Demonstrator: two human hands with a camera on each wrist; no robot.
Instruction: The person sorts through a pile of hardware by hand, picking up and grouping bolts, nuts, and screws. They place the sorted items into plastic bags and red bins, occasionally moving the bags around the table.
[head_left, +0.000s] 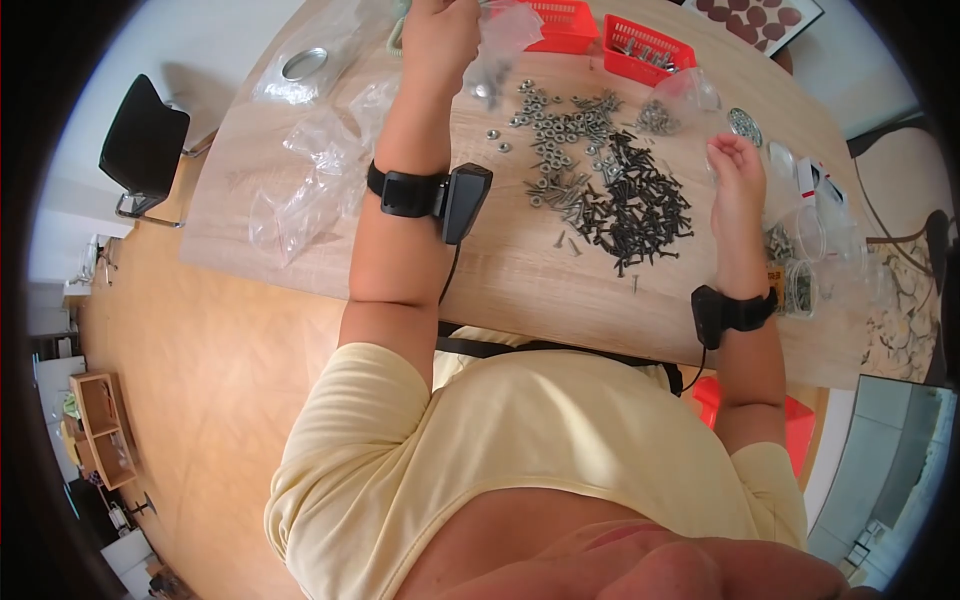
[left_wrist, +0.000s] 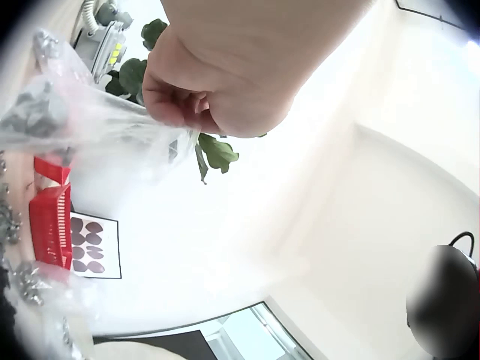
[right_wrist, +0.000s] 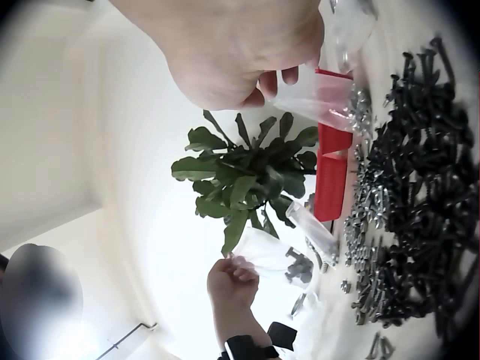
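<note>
My left hand (head_left: 440, 45) pinches the top of a clear plastic bag (left_wrist: 112, 124) and holds it up over the far side of the table. Grey metal pieces (right_wrist: 298, 266) gather in the low part of that bag. My right hand (head_left: 738, 180) is over the right side of the table, its fingers loosely bent and nothing visible in them. To its left lies a heap of black screws (head_left: 640, 205), with silver nuts (head_left: 560, 125) and silver screws (head_left: 570, 200) beside it. Another clear bag (head_left: 658, 118) with metal pieces overlaps the right fingertips in the right wrist view.
Two red baskets (head_left: 648, 50) stand at the far edge, one with bolts inside. Crumpled clear bags (head_left: 325, 140) and a round metal ring (head_left: 304, 65) lie at the left. Small containers (head_left: 797, 288) line the right side. A leafy plant (right_wrist: 244, 169) stands beyond the table.
</note>
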